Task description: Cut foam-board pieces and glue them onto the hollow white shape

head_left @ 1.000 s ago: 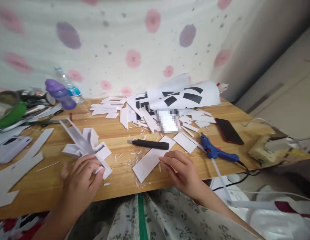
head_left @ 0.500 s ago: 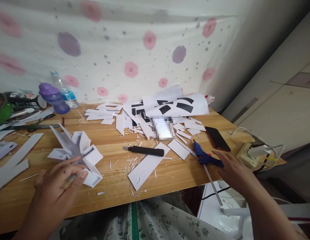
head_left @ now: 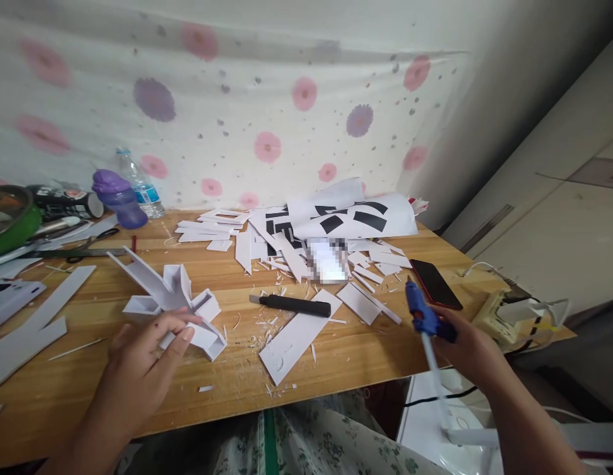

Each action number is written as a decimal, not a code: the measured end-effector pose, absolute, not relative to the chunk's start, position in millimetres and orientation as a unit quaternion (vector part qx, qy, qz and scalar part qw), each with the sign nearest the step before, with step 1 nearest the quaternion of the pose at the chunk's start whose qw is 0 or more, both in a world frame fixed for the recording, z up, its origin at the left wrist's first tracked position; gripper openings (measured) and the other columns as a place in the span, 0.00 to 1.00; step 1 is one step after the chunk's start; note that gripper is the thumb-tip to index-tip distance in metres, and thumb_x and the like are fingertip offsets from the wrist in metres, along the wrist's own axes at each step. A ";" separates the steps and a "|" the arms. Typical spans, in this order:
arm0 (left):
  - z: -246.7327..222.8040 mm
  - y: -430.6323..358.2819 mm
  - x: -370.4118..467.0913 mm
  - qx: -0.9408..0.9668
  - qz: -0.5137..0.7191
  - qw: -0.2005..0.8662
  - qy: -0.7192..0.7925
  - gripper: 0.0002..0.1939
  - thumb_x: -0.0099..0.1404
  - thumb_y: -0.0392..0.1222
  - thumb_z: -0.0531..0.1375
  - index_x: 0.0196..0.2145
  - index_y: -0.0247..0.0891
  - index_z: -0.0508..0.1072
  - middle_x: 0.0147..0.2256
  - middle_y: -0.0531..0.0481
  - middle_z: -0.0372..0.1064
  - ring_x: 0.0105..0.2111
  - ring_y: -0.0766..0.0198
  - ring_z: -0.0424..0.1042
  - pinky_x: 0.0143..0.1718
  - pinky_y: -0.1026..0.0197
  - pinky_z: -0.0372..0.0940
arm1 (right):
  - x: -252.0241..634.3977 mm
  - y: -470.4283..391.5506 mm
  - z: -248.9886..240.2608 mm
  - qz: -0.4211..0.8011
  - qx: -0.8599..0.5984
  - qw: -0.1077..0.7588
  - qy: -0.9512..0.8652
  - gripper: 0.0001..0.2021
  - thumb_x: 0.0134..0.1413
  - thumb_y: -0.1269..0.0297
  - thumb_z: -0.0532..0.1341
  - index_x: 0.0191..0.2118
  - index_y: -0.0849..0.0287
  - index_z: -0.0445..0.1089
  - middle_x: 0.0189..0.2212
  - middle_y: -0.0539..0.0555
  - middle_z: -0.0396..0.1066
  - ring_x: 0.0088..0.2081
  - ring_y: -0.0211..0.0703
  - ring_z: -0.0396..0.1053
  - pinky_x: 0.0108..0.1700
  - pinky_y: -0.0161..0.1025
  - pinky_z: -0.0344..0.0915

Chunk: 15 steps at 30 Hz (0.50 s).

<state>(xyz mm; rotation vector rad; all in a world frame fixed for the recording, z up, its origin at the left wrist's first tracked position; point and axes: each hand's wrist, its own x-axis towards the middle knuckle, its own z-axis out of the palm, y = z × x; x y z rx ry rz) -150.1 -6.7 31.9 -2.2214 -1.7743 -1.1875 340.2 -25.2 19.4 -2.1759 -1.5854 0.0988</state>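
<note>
My left hand (head_left: 142, 356) pinches the near side of a white star-shaped model (head_left: 170, 287) built from thin board, with open box-like arms; the fingers cover part of it. In my right hand (head_left: 462, 346) is a blue hot glue gun (head_left: 421, 313), gripped by its handle, nozzle tilted up and away from me. A pale glue stick (head_left: 435, 369) sticks out of its back, over the table's front edge. Between the hands lies a black-handled craft knife (head_left: 296, 305), resting partly on a white board strip (head_left: 291, 346).
White offcuts (head_left: 212, 227) and shavings litter the wooden table (head_left: 227, 389). Printed sheets (head_left: 355, 214) lie at the back. A phone (head_left: 436, 284) and a power strip (head_left: 494, 316) with cables are at right. A purple-lidded cup (head_left: 119, 198), a water bottle (head_left: 145, 191) and a green pan (head_left: 14, 224) stand left.
My right hand has closed round the glue gun's handle and lifted and turned the gun. My left hand keeps hold of the white model; the view has shifted slightly.
</note>
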 end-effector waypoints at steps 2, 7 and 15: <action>33.5 -9.7 -146.6 -0.717 -0.462 0.038 -0.520 0.04 0.61 0.42 0.58 0.29 0.42 0.70 0.35 0.53 0.72 0.36 0.63 0.72 0.40 0.62 0.64 | 326.1 -29.6 22.0 0.097 -0.759 0.360 -0.534 0.22 0.44 0.53 0.62 0.46 0.58 0.69 0.31 0.56 0.72 0.33 0.52 0.71 0.33 0.43 0.67; 24.1 -27.1 -116.3 -0.737 -0.524 -0.012 -0.426 0.07 0.59 0.32 0.59 0.35 0.41 0.70 0.31 0.54 0.69 0.32 0.67 0.70 0.36 0.66 0.66 | 248.3 -37.2 27.4 0.398 -0.533 0.520 -0.535 0.20 0.47 0.50 0.63 0.42 0.57 0.68 0.24 0.50 0.65 0.24 0.41 0.67 0.27 0.39 0.65; 3.7 -36.3 -100.7 -0.701 -0.540 -0.060 -0.462 0.07 0.57 0.30 0.63 0.34 0.38 0.72 0.29 0.53 0.75 0.28 0.68 0.74 0.32 0.66 0.69 | 157.7 -47.3 16.4 0.624 -0.367 0.333 -0.604 0.18 0.53 0.48 0.60 0.40 0.58 0.69 0.26 0.53 0.71 0.28 0.42 0.70 0.32 0.40 0.68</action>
